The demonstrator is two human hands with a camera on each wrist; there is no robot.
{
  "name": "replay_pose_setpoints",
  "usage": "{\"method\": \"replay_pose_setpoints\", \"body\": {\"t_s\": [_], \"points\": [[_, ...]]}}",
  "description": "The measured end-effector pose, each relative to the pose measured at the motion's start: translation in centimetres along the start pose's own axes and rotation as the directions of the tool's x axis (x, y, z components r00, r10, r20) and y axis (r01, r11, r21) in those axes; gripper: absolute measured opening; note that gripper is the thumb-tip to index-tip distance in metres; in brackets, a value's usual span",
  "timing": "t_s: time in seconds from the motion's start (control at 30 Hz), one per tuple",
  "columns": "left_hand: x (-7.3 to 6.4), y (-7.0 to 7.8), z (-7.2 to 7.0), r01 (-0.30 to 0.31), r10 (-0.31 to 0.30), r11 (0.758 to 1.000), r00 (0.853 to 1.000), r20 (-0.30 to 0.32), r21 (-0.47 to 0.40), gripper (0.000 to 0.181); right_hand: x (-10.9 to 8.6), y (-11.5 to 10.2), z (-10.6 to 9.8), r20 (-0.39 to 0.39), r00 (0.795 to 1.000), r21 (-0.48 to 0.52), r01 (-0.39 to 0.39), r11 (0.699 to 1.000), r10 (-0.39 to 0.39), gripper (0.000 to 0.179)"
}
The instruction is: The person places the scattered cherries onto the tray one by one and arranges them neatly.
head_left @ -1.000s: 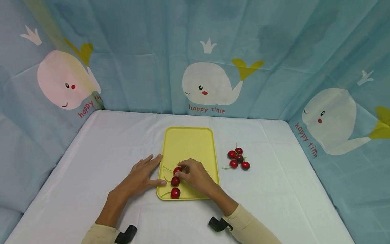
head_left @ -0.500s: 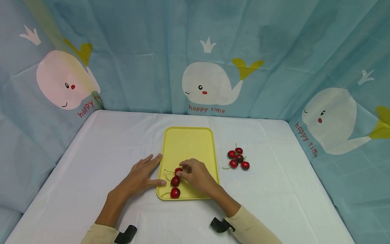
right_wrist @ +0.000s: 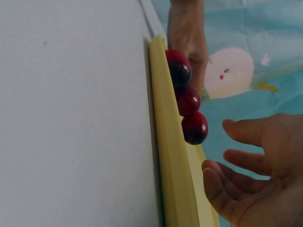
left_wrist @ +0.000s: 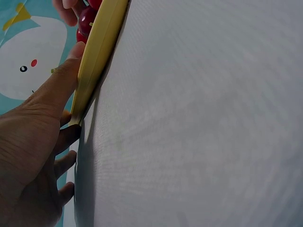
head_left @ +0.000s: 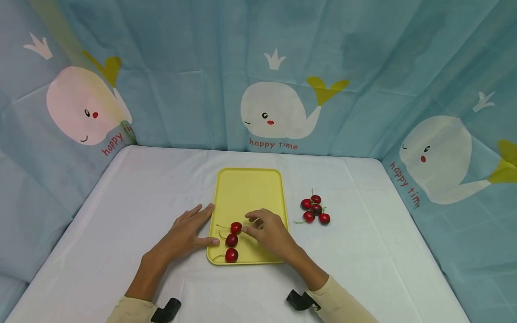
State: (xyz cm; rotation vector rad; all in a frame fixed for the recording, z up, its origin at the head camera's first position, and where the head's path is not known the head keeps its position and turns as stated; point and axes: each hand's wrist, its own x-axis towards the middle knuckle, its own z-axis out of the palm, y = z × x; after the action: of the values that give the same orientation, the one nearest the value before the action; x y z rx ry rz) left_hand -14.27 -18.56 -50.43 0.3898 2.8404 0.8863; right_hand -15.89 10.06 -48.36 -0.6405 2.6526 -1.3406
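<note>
Three red cherries lie in a short column on the yellow tray [head_left: 250, 188]: the farthest cherry [head_left: 236, 228], the middle cherry [head_left: 232, 240] and the nearest cherry [head_left: 231, 255]. Their green stems point left. My left hand [head_left: 183, 235] rests at the tray's left edge with fingers spread, its thumb [left_wrist: 66, 71] over the rim in the left wrist view. Just right of the farthest cherry is my right hand [head_left: 271, 234], its thumb and fingers parted around nothing. The right wrist view shows a gap between that cherry [right_wrist: 194, 128] and the thumb [right_wrist: 241, 131].
A cluster of several cherries [head_left: 316, 209] with stems lies on the white cloth [head_left: 355, 251] right of the tray. Blue curtains [head_left: 181, 107] printed with whales stand behind and at both sides. Each sleeve carries a black wrist mount [head_left: 300, 300].
My right hand has let go of the farthest cherry and drawn back to the right, its fingers opening. That cherry stays on the tray. The left hand holds its place.
</note>
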Motion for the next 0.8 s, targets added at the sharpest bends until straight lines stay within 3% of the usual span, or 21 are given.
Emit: {"method": "replay_pose_setpoints", "body": {"t_s": [0.8], "points": [[0.1, 0.0, 0.2, -0.004, 0.004, 1.0, 1.0, -0.003, -0.009, 0.107, -1.9, 1.8, -3.2, -0.102, 0.994, 0.001, -0.035, 0.999, 0.035, 0.032]]}}
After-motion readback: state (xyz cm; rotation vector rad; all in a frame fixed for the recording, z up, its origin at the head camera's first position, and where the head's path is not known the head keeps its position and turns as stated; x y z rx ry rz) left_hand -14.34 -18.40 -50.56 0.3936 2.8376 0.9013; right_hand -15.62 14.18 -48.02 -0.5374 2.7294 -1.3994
